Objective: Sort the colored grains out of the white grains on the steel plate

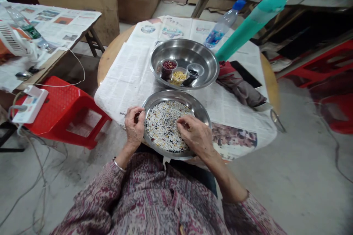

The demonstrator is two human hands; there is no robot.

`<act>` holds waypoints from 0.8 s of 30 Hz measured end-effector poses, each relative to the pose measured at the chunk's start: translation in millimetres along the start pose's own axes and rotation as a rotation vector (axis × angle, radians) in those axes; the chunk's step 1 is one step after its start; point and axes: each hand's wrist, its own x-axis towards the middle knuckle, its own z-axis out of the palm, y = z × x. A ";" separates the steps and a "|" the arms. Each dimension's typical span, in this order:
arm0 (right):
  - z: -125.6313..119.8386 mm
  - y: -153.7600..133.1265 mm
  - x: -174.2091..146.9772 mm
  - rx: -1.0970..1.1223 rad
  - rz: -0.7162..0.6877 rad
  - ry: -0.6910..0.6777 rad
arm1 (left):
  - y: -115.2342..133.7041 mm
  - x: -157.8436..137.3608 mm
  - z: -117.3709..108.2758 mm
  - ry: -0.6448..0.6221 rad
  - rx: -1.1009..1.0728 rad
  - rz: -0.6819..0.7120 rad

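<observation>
A round metal plate (204, 112) at the table's near edge holds a spread of mixed white, black and yellow grains (165, 121), with a few dark red ones. My left hand (134, 126) is closed at the plate's left rim, thumb and fingers curled against it. Over the right part of the grains, my right hand (197, 136) has thumb and fingers pinched together; whatever is between them is too small to see. Behind the plate stands a metal basin (201, 51) with clear cups of red beans (169, 65), yellow grains (179, 77) and black beans (193, 72).
Newspaper (121, 77) covers the round table. A plastic bottle (223, 24), a green tube-like object (250, 27), a dark phone (245, 74) and a folded cloth item (239, 86) lie right of the basin. A red stool (60, 110) bearing a power strip (31, 104) stands left.
</observation>
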 end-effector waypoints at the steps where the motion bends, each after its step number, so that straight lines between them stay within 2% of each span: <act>1: -1.0 1.4 -0.5 0.014 0.013 -0.003 | -0.1 0.2 0.0 -0.002 0.005 0.003; 8: 2.2 5.1 6.6 0.070 0.011 -0.044 | -0.4 0.3 0.5 -0.006 0.004 0.021; 13: 9.1 -8.0 25.0 0.170 -0.039 -0.065 | 0.6 0.0 0.6 -0.008 0.010 0.016; 18: 17.0 -31.3 44.8 0.038 -0.248 -0.091 | 3.4 0.0 0.4 0.005 0.023 0.039; 24: 27.6 -43.3 57.2 -0.134 -0.322 -0.214 | 1.7 -1.2 0.6 0.005 0.027 0.054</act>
